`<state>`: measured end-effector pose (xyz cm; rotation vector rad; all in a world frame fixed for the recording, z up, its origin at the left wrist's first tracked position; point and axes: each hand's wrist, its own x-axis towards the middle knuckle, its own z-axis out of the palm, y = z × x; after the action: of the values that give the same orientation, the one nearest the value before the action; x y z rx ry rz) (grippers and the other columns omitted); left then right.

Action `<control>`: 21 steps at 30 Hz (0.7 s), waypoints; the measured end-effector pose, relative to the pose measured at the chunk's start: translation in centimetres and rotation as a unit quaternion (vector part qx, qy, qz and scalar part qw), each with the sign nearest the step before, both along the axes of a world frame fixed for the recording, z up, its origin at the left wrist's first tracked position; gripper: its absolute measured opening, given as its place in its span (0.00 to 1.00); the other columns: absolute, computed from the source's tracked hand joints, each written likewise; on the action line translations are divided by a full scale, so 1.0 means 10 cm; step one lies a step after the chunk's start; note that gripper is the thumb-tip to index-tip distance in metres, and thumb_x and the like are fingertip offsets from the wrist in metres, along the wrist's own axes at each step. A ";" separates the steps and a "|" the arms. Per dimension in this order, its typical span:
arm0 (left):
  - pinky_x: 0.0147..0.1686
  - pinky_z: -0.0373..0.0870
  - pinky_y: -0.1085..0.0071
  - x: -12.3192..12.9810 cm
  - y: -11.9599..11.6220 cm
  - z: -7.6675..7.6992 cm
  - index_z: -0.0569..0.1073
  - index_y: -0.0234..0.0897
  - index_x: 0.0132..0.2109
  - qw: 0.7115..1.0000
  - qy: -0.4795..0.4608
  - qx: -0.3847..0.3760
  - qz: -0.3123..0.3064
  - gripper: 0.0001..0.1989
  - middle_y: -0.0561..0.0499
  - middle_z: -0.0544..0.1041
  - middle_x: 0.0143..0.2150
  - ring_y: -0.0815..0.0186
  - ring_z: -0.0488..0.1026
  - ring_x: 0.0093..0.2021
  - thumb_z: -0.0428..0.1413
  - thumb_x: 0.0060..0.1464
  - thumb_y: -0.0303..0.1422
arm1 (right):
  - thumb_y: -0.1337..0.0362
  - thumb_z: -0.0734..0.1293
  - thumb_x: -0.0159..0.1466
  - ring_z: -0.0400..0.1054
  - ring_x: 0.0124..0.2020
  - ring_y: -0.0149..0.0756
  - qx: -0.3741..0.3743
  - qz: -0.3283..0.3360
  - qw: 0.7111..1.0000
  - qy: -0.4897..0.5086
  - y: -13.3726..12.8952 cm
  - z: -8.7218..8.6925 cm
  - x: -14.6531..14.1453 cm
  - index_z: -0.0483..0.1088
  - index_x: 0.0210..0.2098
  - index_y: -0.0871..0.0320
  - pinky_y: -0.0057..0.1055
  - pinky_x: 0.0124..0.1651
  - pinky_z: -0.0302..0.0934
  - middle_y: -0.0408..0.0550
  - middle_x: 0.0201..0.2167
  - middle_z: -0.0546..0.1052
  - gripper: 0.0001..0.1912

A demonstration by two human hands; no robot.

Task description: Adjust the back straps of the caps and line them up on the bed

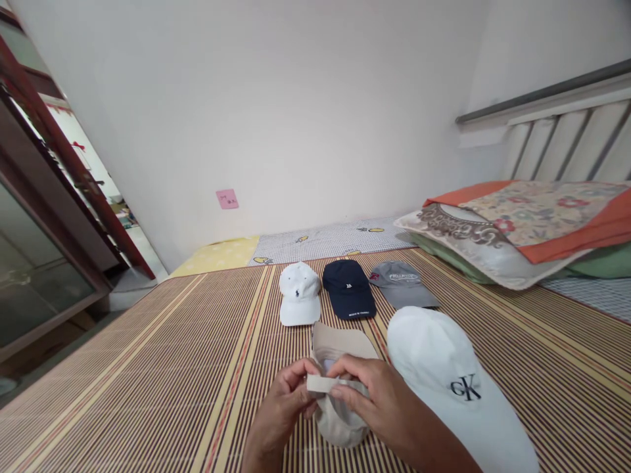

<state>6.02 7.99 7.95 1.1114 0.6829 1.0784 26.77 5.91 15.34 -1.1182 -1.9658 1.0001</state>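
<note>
A beige baseball cap (342, 427) lies upside down on the striped mat, its brim pointing away from me. Across its back opening runs a light strap, pinched from both sides by my hands. My left hand (288, 394) is closed on the strap's left end, thumb below and fingers above. On the other side, my right hand (367, 387) grips the strap between thumb and fingers. Part of the cap's inside is hidden behind my fingers. Close to my right forearm rests a large white cap (434, 355) with dark letters.
Beyond my hands stand a white cap (300, 295), a navy cap (348, 289) and a grey cap (404, 284) in a row. The striped mat (162, 368) covers the bed. Pillows (503, 246) are piled at the right, near a radiator (566, 141). A wall rises behind.
</note>
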 end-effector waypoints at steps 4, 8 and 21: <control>0.24 0.53 0.75 0.03 0.00 0.00 0.73 0.36 0.33 1.000 -0.017 -0.005 -0.005 0.22 0.60 0.63 0.24 0.77 0.53 0.21 0.72 0.48 0.47 | 0.67 0.66 0.68 0.71 0.33 0.34 0.018 -0.009 1.000 0.008 0.02 -0.07 -0.03 0.73 0.33 0.55 0.29 0.37 0.58 0.41 0.31 0.78 0.06; 0.23 0.51 0.76 0.02 0.00 0.01 0.74 0.34 0.33 0.999 -0.047 -0.001 -0.003 0.21 0.58 0.66 0.27 0.78 0.55 0.21 0.72 0.49 0.45 | 0.68 0.63 0.69 0.68 0.32 0.32 0.019 -0.003 0.999 0.027 0.01 -0.04 -0.01 0.70 0.35 0.55 0.29 0.35 0.57 0.40 0.31 0.75 0.06; 0.22 0.49 0.76 0.02 0.02 -0.01 0.74 0.35 0.33 0.998 -0.067 0.003 -0.007 0.19 0.58 0.67 0.27 0.78 0.57 0.20 0.71 0.51 0.45 | 0.68 0.64 0.68 0.67 0.32 0.33 0.011 -0.008 1.000 0.009 0.04 -0.04 0.05 0.71 0.34 0.55 0.30 0.34 0.55 0.40 0.30 0.75 0.06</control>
<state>6.27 8.19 7.82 1.0370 0.5661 1.1330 27.26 6.29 14.96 -1.1065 -1.9458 0.9756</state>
